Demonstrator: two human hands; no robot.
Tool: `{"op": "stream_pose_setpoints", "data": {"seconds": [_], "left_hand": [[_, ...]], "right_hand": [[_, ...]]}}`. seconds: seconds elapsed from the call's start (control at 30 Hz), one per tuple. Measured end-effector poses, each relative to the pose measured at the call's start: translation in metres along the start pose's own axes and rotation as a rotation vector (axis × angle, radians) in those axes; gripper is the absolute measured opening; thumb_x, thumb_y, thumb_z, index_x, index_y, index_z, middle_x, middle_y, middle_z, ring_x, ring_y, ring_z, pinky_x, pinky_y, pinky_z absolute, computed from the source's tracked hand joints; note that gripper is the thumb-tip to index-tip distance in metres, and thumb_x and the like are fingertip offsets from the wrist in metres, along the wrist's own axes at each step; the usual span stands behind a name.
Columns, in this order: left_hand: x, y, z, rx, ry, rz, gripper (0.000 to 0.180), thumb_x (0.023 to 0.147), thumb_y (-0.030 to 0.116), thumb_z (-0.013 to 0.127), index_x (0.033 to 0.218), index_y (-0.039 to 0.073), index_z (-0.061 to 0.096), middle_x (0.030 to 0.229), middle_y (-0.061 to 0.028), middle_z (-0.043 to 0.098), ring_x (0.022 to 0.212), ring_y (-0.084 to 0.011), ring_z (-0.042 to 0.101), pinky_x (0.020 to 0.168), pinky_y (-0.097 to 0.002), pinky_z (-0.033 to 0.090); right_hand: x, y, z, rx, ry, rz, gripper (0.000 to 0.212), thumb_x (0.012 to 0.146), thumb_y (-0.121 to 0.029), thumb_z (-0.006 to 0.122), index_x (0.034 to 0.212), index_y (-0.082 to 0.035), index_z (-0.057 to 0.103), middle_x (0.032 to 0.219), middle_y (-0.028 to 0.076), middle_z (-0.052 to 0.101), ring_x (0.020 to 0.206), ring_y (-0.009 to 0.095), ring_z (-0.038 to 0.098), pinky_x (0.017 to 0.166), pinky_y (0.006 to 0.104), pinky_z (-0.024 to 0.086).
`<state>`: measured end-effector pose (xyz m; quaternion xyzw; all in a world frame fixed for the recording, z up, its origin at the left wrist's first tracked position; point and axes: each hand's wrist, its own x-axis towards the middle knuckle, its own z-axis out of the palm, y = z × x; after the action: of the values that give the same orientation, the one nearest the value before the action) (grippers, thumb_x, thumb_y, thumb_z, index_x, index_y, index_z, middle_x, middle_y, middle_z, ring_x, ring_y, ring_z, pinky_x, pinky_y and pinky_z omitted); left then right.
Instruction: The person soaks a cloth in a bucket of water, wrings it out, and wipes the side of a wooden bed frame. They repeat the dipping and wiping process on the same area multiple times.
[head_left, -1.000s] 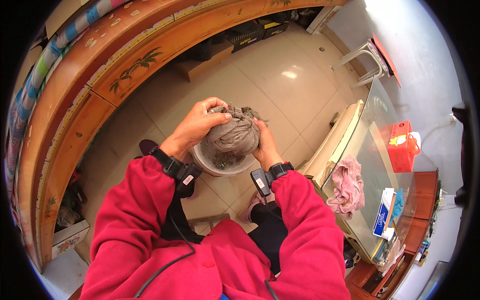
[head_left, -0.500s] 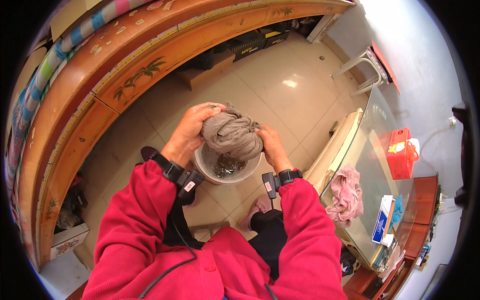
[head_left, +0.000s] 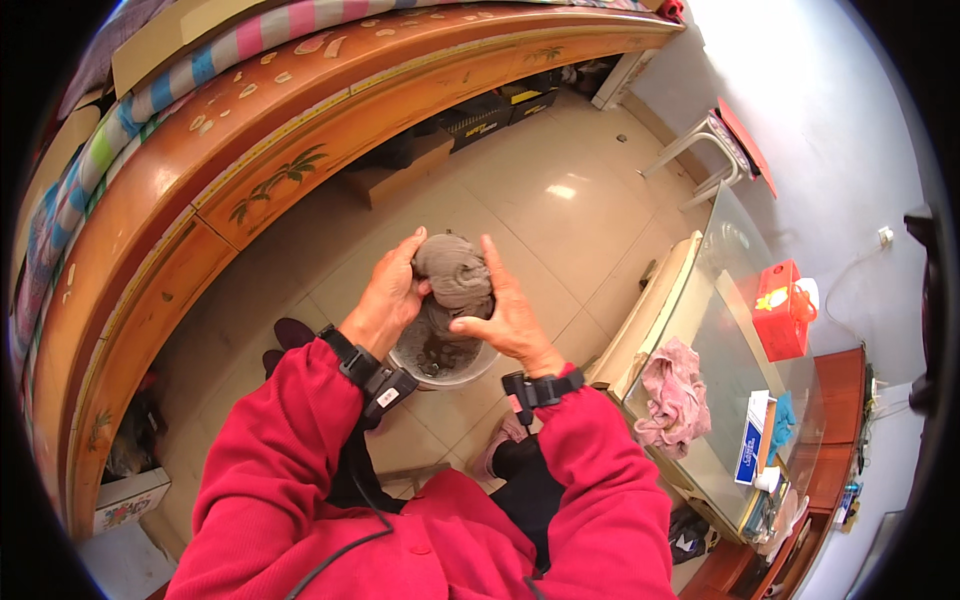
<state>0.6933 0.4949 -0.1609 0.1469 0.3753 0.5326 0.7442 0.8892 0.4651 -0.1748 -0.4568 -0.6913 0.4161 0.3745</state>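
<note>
Left hand (head_left: 388, 295) grips bunched grey cloth (head_left: 455, 268); right hand (head_left: 517, 322) open beside it. Right: glass-topped surface (head_left: 735, 350), crumpled pink cloth (head_left: 674, 398). Beige-tiled floor (head_left: 545, 225).

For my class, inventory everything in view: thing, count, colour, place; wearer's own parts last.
Crumpled cloth: 1, grey-brown, above bucket
Bucket: 1, whitish, on floor
Tiled floor: 1, beige, centre
Bunched towel: 1, pink, on table
Glass-topped table: 1, greenish, right
Handled box: 1, red, on table
Palm-patterned wooden frame: 1, orange-brown, upper left
Striped textile: 1, multicoloured, behind frame
Dark boxes: 2, black, under frame
Stool: 1, white-framed, by wall
Wrist devices: 2, black, on wrists
Sleeves: 2, red, below
Left hand: 1, bare, gripping cloth
Right hand: 1, bare, open beside cloth
</note>
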Motion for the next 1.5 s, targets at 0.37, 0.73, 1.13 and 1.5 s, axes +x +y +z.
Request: {"op": "stream_pose_setpoints", "data": {"seconds": [0.37, 0.73, 1.13, 1.5], "left_hand": [[-0.015, 0.003, 0.012, 1.187, 0.037, 0.842, 0.072, 0.077, 0.032, 0.081, 0.129, -0.007, 0.05, 0.12, -0.0156, 0.055, 0.112, -0.0245, 0.053, 0.097, -0.0373, 0.044], [-0.022, -0.005, 0.018, 0.457, -0.398, 0.185, 0.063, 0.076, -0.002, 0.062, 0.136, 0.001, 0.046, 0.125, -0.0114, 0.054, 0.115, -0.0195, 0.052, 0.104, -0.0296, 0.038], [0.009, -0.018, 0.003, -0.073, -0.16, 0.106, 0.027, 0.099, 0.01, 0.039, 0.116, -0.003, 0.055, 0.112, -0.0153, 0.064, 0.102, -0.025, 0.064, 0.093, -0.0409, 0.053], [-0.05, 0.009, 0.02, -0.035, -0.35, -0.13, 0.046, 0.094, 0.041, 0.05, 0.119, 0.004, 0.06, 0.11, -0.0108, 0.067, 0.095, -0.0249, 0.066, 0.086, -0.0381, 0.055]], "right_hand": [[-0.013, 0.006, 0.019, 0.799, 0.216, 0.174, 0.05, 0.085, -0.008, 0.072, 0.128, 0.001, 0.048, 0.122, 0.01, 0.059, 0.112, 0.02, 0.056, 0.098, 0.0354, 0.045], [-0.009, -0.007, -0.017, 1.094, 0.246, 0.18, 0.074, 0.093, -0.057, 0.05, 0.142, -0.003, 0.038, 0.142, 0.011, 0.047, 0.131, 0.027, 0.043, 0.112, 0.0443, 0.031], [-0.005, -0.045, -0.035, 1.03, 0.068, 0.142, 0.075, 0.094, -0.06, 0.043, 0.142, -0.004, 0.037, 0.138, 0.013, 0.05, 0.124, 0.029, 0.051, 0.099, 0.0456, 0.046], [0.025, -0.084, -0.066, 0.009, 0.392, 0.081, 0.064, 0.095, -0.056, 0.05, 0.055, -0.006, 0.05, 0.048, -0.004, 0.04, 0.048, 0.005, 0.044, 0.042, 0.03, 0.037]]}}
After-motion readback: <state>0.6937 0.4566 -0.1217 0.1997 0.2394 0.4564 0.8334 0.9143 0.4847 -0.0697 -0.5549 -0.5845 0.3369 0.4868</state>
